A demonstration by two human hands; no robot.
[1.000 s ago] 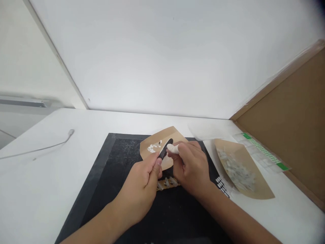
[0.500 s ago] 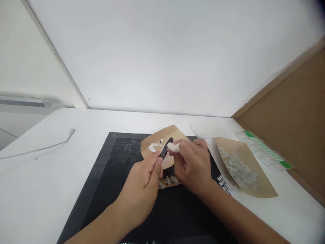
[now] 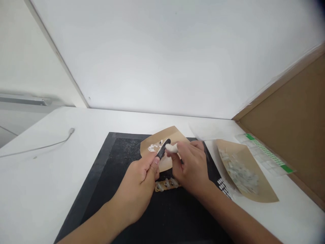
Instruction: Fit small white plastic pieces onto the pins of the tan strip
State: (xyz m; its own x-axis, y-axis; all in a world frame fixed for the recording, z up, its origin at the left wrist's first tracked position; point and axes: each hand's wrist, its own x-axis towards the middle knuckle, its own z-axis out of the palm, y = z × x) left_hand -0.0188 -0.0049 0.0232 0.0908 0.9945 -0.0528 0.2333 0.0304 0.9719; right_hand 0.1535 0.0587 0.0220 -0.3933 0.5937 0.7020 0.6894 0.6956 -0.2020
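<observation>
My left hand (image 3: 142, 179) is closed around the lower end of a black nail file with a pale edge (image 3: 162, 149), which slants up to the right. My right hand (image 3: 191, 162) is closed in a pinch at the file's right side. A white cover (image 3: 171, 148) sits on one of its fingertips. Whatever it pinches is too small or hidden to make out. Behind the hands lies a brown paper sheet (image 3: 149, 140) with small white pieces (image 3: 152, 147). Below the hands, a brown strip (image 3: 159, 187) bears several clear, nail-shaped pieces.
Under the hands lies a black mat (image 3: 101, 189). To the right, a brown paper (image 3: 264, 189) holds a heap of translucent pieces (image 3: 241, 173). Beyond it is a clear sheet with green strips (image 3: 269, 154). White oval pieces (image 3: 223, 186) lie by the mat's right edge. A cable (image 3: 48, 146) lies left.
The file and both hands have shifted slightly left in view. The right fingers have moved a little along the file, and more of the brown strip shows between the hands.
</observation>
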